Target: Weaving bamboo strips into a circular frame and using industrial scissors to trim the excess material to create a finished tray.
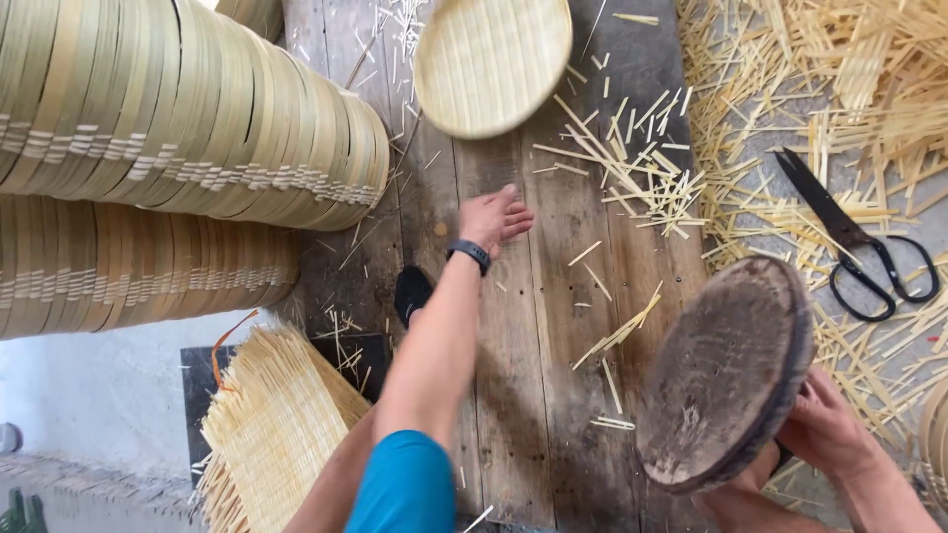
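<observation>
Two hands at work: left hand [494,217] spread open, reaching toward the woven tray [492,61] airborne above the planks [553,326]; right hand [825,429] grips the round wooden mould [726,375] upright. Step looks like stacking finished trays.

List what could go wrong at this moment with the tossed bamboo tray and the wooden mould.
The round bamboo tray is off the open left hand, so it may land askew or miss the stacked trays. The right hand holds the tilted wooden mould alone at one edge, so it might slip. Black scissors lie open among the strips, close to that hand.
</observation>
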